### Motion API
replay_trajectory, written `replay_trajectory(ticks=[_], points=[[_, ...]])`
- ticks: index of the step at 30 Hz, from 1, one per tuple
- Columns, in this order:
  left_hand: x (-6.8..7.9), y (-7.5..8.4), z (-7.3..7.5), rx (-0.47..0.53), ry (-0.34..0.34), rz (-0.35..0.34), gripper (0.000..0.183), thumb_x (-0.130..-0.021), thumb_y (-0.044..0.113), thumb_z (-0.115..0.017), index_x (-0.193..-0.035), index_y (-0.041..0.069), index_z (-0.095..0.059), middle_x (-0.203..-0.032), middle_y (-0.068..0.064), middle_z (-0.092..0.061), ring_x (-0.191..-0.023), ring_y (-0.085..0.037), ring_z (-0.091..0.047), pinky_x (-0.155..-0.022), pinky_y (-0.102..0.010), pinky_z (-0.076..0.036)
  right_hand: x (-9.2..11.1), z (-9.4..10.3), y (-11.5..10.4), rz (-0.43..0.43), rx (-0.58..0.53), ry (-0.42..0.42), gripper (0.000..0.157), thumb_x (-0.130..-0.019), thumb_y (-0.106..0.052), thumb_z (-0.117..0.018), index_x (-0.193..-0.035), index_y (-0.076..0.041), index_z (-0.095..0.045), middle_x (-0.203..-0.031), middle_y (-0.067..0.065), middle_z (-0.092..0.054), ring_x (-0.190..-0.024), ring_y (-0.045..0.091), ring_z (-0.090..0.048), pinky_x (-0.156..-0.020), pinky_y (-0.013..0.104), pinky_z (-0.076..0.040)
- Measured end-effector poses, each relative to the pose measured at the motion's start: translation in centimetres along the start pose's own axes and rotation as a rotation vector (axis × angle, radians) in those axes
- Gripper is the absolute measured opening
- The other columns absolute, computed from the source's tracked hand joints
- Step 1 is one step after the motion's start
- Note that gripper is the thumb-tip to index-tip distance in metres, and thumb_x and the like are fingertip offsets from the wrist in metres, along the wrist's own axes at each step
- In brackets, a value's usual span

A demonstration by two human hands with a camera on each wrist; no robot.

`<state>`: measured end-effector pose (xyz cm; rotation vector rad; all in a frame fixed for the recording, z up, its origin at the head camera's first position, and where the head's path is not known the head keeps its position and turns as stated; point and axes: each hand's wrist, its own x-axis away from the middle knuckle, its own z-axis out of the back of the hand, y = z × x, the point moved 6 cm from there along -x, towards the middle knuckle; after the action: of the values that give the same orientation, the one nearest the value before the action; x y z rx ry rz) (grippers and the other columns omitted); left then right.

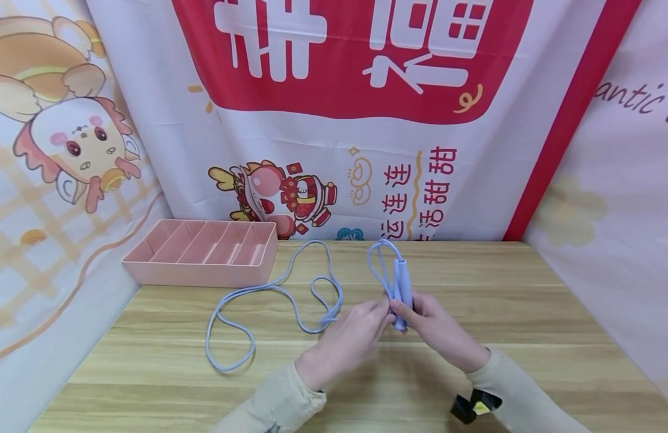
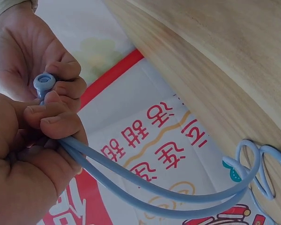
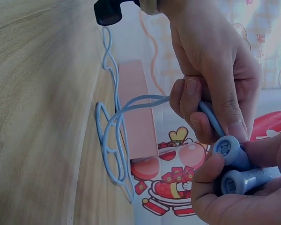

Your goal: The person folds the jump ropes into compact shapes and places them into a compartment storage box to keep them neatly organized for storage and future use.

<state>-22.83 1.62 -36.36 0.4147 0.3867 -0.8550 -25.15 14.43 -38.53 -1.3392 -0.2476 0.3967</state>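
Observation:
A light blue jump rope is held between both hands above the wooden table. My right hand [image 1: 442, 329] grips its two handles [image 1: 405, 285] side by side, their ends facing the right wrist camera. Close against it, my left hand [image 1: 351, 337] pinches the doubled cord [image 2: 131, 176] near the handles with curled fingers. A short loop of cord [image 1: 373, 264] rises by the upper ends of the handles. The rest of the cord [image 1: 251, 288] lies in loose loops on the table to the left. In the right wrist view both handle ends [image 3: 227, 146] show between the fingertips.
A pink divided box [image 1: 193, 275] with several compartments stands at the back left of the wooden table [image 1: 502, 300]; some cord lies by its front right corner. Printed cloth [image 1: 290, 132] hangs behind and along both sides. A black wrist device [image 1: 477, 406] shows at the right sleeve.

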Motion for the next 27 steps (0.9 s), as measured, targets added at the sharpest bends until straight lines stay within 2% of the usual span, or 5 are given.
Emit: replay_trajectory(ticks=[5, 9, 13, 20, 27], points=[[0.1, 0.0, -0.2, -0.041, -0.029, 0.01, 0.02, -0.104, 0.015, -0.052, -0.118, 0.002, -0.059, -0.085, 0.001, -0.058, -0.073, -0.011, -0.058, -0.058, -0.023, -0.049, 0.0, -0.1, 0.1, 0.01, 0.002, -0.007, 0.036, -0.104, -0.031, -0.051, -0.116, 0.002, -0.059, -0.096, 0.012, -0.059, -0.09, 0.023, -0.053, -0.081, 0.035, -0.047], [0.2, -0.1, -0.5, -0.074, -0.067, 0.029, 0.032, -0.104, 0.015, -0.052, -0.13, -0.003, -0.053, -0.093, -0.002, -0.061, -0.078, -0.012, -0.062, -0.059, -0.022, -0.051, 0.0, -0.1, 0.2, -0.016, -0.005, -0.01, 0.035, -0.104, -0.031, -0.052, -0.109, 0.002, -0.059, -0.093, 0.011, -0.058, -0.089, 0.023, -0.053, -0.08, 0.035, -0.046], [0.2, 0.1, -0.6, -0.092, -0.09, 0.022, 0.037, -0.104, 0.018, -0.052, -0.134, -0.004, -0.052, -0.098, -0.003, -0.062, -0.083, -0.013, -0.064, -0.061, -0.022, -0.052, 0.0, -0.2, 0.3, -0.054, -0.037, -0.01, 0.034, -0.104, -0.031, -0.051, -0.104, 0.002, -0.058, -0.088, 0.009, -0.054, -0.086, 0.023, -0.05, -0.078, 0.037, -0.043], [0.1, 0.6, -0.2, 0.008, -0.049, -0.059, 0.044, -0.103, 0.013, -0.053, -0.14, -0.01, -0.045, -0.101, -0.004, -0.064, -0.09, -0.011, -0.062, -0.073, -0.02, -0.052, 0.0, 0.5, 0.4, -0.081, -0.05, 0.081, 0.036, -0.105, -0.032, -0.048, -0.104, 0.002, -0.059, -0.084, 0.007, -0.051, -0.082, 0.022, -0.048, -0.076, 0.036, -0.04], [0.3, 0.6, 0.1, -0.002, 0.014, -0.116, 0.051, -0.098, 0.008, -0.061, -0.146, 0.0, -0.043, -0.089, -0.001, -0.061, -0.077, -0.011, -0.06, -0.062, -0.021, -0.05, 0.0, 1.7, 0.0, -0.047, -0.041, 0.143, 0.039, -0.106, -0.033, -0.046, -0.1, 0.003, -0.058, -0.081, 0.011, -0.047, -0.078, 0.024, -0.044, -0.071, 0.034, -0.037]])
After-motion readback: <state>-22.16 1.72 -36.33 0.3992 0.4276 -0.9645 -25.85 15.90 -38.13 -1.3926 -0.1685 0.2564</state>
